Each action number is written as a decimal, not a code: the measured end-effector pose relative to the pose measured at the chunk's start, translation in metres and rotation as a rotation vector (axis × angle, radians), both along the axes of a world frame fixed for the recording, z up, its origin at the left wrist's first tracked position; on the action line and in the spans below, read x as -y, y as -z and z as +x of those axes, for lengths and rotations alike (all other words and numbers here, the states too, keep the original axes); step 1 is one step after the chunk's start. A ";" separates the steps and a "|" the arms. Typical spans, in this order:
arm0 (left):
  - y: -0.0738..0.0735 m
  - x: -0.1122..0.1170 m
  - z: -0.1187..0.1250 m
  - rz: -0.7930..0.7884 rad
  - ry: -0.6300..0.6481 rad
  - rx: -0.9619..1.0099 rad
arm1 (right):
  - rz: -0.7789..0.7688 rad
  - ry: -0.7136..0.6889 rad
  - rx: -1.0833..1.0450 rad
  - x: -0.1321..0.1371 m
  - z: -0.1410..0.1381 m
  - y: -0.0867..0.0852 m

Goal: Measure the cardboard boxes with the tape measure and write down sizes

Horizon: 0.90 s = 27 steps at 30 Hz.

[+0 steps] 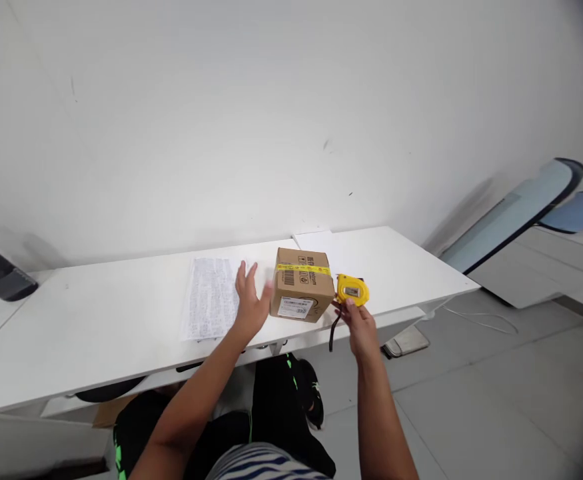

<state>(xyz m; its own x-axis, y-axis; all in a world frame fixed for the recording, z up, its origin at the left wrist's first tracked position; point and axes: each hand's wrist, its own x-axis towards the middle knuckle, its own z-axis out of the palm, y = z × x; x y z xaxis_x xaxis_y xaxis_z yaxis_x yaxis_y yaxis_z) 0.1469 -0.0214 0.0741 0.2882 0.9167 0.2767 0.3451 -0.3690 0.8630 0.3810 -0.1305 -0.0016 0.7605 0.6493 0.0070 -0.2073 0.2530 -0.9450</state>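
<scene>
A brown cardboard box (pixel 304 295) with printed marks and a white label stands on the white table. Across its top runs the yellow blade of a tape measure (pixel 354 291), whose yellow case is beside the box's right side. My right hand (pixel 362 325) is closed on that case, and a black wrist strap hangs below it. To the left of the box, my left hand (pixel 252 300) has its fingers spread and holds nothing. Its thumb, slightly blurred, is close to the box's left side; whether it touches, I cannot tell.
Handwritten sheets (pixel 210 297) lie on the white table (pixel 121 313) left of the box. A dark bottle (pixel 1 270) is at the far left. Behind the table rises a white wall. Blue-grey panels (pixel 511 210) with dark edges lean at the right.
</scene>
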 end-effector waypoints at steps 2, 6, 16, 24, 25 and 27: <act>-0.032 -0.002 -0.005 0.043 0.005 0.163 | 0.015 0.042 0.131 0.007 0.009 -0.016; -0.072 0.002 0.001 -0.087 0.267 0.122 | 0.068 -0.081 0.407 0.021 0.011 -0.060; -0.070 0.012 0.033 -0.332 0.628 0.198 | 0.162 -0.400 0.571 0.022 -0.017 -0.104; -0.080 -0.033 0.023 -0.466 0.417 0.591 | 0.246 -0.050 0.393 0.013 0.028 -0.102; -0.079 -0.046 0.020 -0.474 0.362 0.594 | 0.260 0.013 0.372 0.012 0.039 -0.100; -0.072 -0.071 0.015 -0.508 0.269 0.536 | 0.271 0.110 0.336 0.010 0.061 -0.096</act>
<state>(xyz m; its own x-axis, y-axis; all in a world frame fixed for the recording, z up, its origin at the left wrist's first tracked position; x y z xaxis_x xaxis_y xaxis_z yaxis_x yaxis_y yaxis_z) 0.1620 0.0494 0.1466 0.4642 0.8857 0.0066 -0.2114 0.1036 0.9719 0.4415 -0.1404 0.0944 0.7516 0.5053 0.4239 0.1419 0.5038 -0.8521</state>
